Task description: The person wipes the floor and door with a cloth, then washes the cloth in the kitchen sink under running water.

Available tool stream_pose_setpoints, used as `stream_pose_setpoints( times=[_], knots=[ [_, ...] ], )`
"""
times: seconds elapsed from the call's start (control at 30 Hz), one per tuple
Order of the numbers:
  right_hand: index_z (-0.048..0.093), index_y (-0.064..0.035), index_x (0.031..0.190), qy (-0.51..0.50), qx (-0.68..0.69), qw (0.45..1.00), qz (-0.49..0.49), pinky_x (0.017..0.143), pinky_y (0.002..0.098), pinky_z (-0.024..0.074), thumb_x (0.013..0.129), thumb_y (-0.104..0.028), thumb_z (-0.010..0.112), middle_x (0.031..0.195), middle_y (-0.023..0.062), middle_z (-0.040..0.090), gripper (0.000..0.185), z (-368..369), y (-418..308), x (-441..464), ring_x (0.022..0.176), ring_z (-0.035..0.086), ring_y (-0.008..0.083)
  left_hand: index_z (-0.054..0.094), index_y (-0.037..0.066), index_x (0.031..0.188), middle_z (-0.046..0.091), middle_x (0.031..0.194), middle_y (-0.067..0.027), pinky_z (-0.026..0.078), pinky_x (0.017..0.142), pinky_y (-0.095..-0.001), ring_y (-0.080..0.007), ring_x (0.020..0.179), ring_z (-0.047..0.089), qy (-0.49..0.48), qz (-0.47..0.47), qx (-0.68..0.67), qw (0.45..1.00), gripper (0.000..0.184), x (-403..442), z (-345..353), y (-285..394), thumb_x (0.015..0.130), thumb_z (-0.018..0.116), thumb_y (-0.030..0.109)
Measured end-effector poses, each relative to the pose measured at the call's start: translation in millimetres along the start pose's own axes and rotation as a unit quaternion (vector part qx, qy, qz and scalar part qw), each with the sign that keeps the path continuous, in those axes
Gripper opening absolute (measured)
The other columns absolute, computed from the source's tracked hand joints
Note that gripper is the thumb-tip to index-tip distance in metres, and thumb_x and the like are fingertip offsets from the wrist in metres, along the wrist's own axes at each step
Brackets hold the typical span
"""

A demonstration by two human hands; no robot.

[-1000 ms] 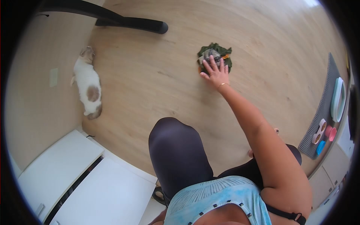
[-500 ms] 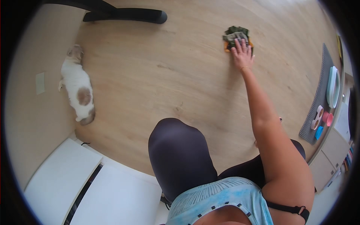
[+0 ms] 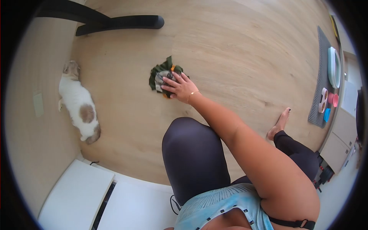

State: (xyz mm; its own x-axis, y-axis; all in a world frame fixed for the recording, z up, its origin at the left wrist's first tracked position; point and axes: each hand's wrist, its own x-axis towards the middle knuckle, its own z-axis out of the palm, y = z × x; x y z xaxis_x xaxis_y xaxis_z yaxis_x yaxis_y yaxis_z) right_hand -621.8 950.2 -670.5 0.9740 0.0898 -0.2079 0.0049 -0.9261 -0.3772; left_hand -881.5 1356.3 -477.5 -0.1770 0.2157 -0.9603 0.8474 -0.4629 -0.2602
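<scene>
My right hand [image 3: 181,88] lies flat with spread fingers on a crumpled cloth [image 3: 161,79], pressing it against the wooden floor [image 3: 230,57]. The cloth is dark green and grey with orange bits and ruffled edges. A thin bracelet circles the wrist, and the arm reaches forward and left, past my bent knee in dark leggings [image 3: 193,153]. My left hand is out of view.
A white and brown dog [image 3: 78,103] lies along the left wall. Black furniture leg [image 3: 126,23] stands at the far left. White drawers [image 3: 76,188] are at near left. On the right, a grey mat [image 3: 321,76] bears pet bowls [image 3: 323,100] and a pale blue tray [image 3: 331,69].
My right hand has swept the cloth across the floor to the left and nearer to me. My bare foot now shows on the right. The view has shifted slightly.
</scene>
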Motion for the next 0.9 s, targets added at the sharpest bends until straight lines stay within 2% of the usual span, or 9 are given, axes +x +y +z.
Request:
stream_pose_setpoints(
  times=[0.07,0.17,0.27,0.37,0.47,0.57,0.63,0.83,0.9],
  knots=[
    [0.034,-0.0380,0.140,-0.001,-0.006,0.998,-0.068,0.113,0.0467,0.0186,0.088,-0.046,0.050,0.152,-0.0073,0.021,0.055,-5,24,-16,0.140,0.018,0.0267,0.048,0.010,0.129,0.053,0.126,-0.0073,0.041,0.092,-0.0377,-0.0197,0.116,0.049,-0.005,-0.009,0.009,1.000,0.048,6,-7,0,0.087,0.049,0.032],
    [0.033,-0.0399,0.140,0.009,-0.003,0.988,0.153,0.113,0.0461,0.0183,0.090,-0.044,0.050,0.152,-0.0079,0.022,0.053,-24,80,-87,0.140,0.019,0.0251,0.048,0.010,0.130,0.054,0.126,-0.0071,0.041,0.092,-0.0371,-0.0193,0.116,0.049,-0.005,-0.017,0.021,1.000,0.048,15,-14,-1,0.087,0.049,0.031],
    [0.027,-0.0400,0.143,0.071,-0.047,0.910,0.405,0.106,0.0578,0.0247,0.091,-0.044,0.048,0.154,-0.0041,0.016,0.056,-8,181,-174,0.139,0.019,0.0339,0.048,0.010,0.130,0.054,0.125,-0.0069,0.042,0.092,-0.0366,-0.0190,0.116,0.049,0.000,-0.017,0.030,0.999,0.048,20,-10,-2,0.087,0.050,0.030],
    [0.023,-0.0384,0.145,0.024,-0.045,0.939,0.341,0.105,0.0533,0.0291,0.091,-0.045,0.048,0.155,-0.0030,0.014,0.059,-34,237,-235,0.137,0.023,0.0352,0.048,0.010,0.130,0.054,0.125,-0.0066,0.042,0.092,-0.0360,-0.0186,0.116,0.050,0.004,-0.008,0.042,0.999,0.047,23,3,-9,0.086,0.051,0.029],
    [0.032,-0.0299,0.143,-0.210,-0.027,0.956,0.204,0.107,0.0456,0.0315,0.094,-0.043,0.046,0.152,0.0005,0.022,0.053,-111,245,-243,0.134,0.031,0.0325,0.048,0.010,0.130,0.055,0.124,-0.0064,0.042,0.092,-0.0354,-0.0182,0.115,0.050,0.005,0.006,0.046,0.999,0.047,19,22,-15,0.086,0.051,0.028],
    [0.039,-0.0239,0.139,-0.264,0.109,0.939,0.193,0.105,0.0403,0.0351,0.094,-0.041,0.047,0.145,0.0061,0.035,0.049,-161,261,-245,0.128,0.040,0.0317,0.048,0.010,0.130,0.055,0.124,-0.0062,0.042,0.092,-0.0349,-0.0178,0.115,0.050,0.005,0.019,0.051,0.999,0.047,16,40,-25,0.086,0.052,0.027],
    [0.046,-0.0197,0.134,-0.208,0.184,0.933,0.229,0.101,0.0391,0.0376,0.094,-0.039,0.048,0.133,0.0129,0.047,0.045,-196,262,-256,0.120,0.047,0.0304,0.047,0.011,0.130,0.055,0.123,-0.0060,0.042,0.092,-0.0345,-0.0175,0.115,0.050,0.005,0.026,0.054,0.998,0.047,13,49,-31,0.086,0.052,0.026],
    [0.050,-0.0172,0.130,-0.190,0.054,0.924,0.326,0.100,0.0402,0.0393,0.093,-0.038,0.049,0.132,0.0118,0.049,0.043,-193,303,-313,0.119,0.048,0.0297,0.047,0.011,0.131,0.056,0.122,-0.0055,0.043,0.091,-0.0334,-0.0168,0.114,0.051,0.012,0.031,0.079,0.996,0.048,1,68,-39,0.085,0.054,0.024],
    [0.052,-0.0161,0.128,-0.297,-0.002,0.897,0.329,0.098,0.0414,0.0413,0.091,-0.038,0.051,0.129,0.0110,0.051,0.044,-170,305,-324,0.119,0.048,0.0282,0.047,0.011,0.131,0.056,0.122,-0.0054,0.043,0.091,-0.0330,-0.0165,0.114,0.051,0.017,0.027,0.086,0.996,0.048,-3,69,-42,0.085,0.054,0.023]
  ],
)
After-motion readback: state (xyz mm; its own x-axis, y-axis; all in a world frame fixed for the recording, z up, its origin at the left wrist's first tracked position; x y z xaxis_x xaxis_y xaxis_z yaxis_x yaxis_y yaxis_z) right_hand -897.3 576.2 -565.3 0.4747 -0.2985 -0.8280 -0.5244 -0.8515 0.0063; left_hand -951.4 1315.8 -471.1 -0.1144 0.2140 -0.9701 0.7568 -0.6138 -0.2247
